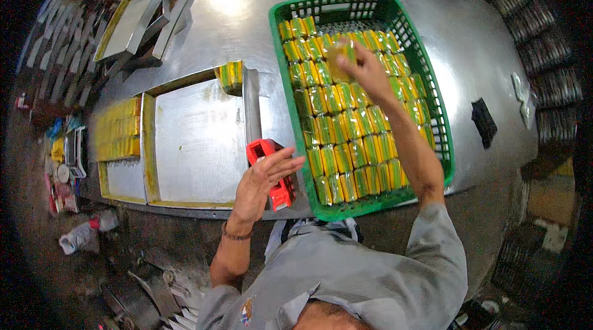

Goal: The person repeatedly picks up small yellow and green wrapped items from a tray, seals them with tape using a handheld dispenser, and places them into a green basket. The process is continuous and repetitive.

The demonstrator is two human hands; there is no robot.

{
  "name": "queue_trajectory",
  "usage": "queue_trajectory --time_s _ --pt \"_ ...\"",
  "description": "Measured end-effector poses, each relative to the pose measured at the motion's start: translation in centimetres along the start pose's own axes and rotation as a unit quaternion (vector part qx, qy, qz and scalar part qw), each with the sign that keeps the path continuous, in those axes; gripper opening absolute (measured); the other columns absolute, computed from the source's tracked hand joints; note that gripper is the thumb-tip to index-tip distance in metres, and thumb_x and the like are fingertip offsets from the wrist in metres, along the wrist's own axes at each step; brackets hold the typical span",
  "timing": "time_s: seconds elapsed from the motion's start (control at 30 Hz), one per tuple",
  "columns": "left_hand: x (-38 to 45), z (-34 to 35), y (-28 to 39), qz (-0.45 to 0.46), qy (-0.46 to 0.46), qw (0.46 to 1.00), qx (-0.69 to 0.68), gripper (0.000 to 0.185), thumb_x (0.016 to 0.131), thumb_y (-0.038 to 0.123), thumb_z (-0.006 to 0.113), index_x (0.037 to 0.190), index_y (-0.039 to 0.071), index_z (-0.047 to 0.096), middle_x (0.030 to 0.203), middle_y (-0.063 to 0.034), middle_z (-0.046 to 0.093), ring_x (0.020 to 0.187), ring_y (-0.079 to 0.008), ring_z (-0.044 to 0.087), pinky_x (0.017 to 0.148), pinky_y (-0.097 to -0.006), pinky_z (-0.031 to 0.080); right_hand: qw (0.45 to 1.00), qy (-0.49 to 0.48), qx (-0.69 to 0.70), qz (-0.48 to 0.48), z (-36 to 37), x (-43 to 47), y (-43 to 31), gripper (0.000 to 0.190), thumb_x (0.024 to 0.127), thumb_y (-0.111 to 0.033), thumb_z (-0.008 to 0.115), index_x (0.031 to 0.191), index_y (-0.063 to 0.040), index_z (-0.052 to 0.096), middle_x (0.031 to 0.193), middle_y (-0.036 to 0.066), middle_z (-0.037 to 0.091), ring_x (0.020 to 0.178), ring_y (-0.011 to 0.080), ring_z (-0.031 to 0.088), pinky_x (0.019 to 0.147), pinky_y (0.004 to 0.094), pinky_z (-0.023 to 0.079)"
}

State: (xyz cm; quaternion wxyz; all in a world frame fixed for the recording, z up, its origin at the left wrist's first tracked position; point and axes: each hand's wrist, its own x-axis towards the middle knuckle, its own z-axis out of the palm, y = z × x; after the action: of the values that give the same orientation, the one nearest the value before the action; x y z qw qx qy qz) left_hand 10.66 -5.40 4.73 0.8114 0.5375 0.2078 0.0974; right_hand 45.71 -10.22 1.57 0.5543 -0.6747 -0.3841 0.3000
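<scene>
A green plastic crate (302, 149) holds rows of yellow-and-green wrapped packets (345, 140). Over its rows is my right hand (363, 68), its fingers closed on a blurred yellow-green packet (342, 59). To the left of the crate, my left hand (264, 182) is raised with its fingers extended, in front of a red handheld tape dispenser or similar tool (282, 195); nothing shows in its grip. A metal tray (199, 138) lies farther left, with a few yellow-green packets (230, 75) at its upper right corner.
Another tray (125, 179) at the left holds yellow packets (118, 128). Stacked metal trays (134, 24) stand at the upper left of the metal table (245, 15). A black object (484, 121) and a clear plastic piece (522, 98) lie right of the crate.
</scene>
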Motion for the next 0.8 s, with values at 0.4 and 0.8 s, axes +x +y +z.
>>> queue_trajectory --time_s 0.4,0.8 --pt "-9.6 -1.6 -3.4 -0.042 0.340 0.938 -0.044 0.086 0.102 0.066 0.032 0.145 -0.007 0.043 0.135 -0.0273 0.059 0.126 -0.0353 0.059 0.112 -0.0445 0.038 0.920 -0.159 -0.321 0.158 -1.2 25.8 10.3 0.053 0.094 -0.049 0.061 0.113 0.000 0.068 0.100 0.013 0.071 0.085 0.0257 0.065 0.078 0.0447 0.053" --pt "-13.0 -5.4 -4.7 -0.036 0.323 0.941 -0.096 0.074 0.106 0.058 0.034 0.143 -0.004 0.048 0.133 -0.0214 0.062 0.124 -0.0294 0.061 0.108 -0.0427 0.043 0.892 0.007 -0.431 -0.136 8.3 19.7 2.4 0.039 0.094 -0.039 0.062 0.115 -0.008 0.071 0.106 0.024 0.071 0.101 0.0425 0.068 0.087 0.0512 0.054"
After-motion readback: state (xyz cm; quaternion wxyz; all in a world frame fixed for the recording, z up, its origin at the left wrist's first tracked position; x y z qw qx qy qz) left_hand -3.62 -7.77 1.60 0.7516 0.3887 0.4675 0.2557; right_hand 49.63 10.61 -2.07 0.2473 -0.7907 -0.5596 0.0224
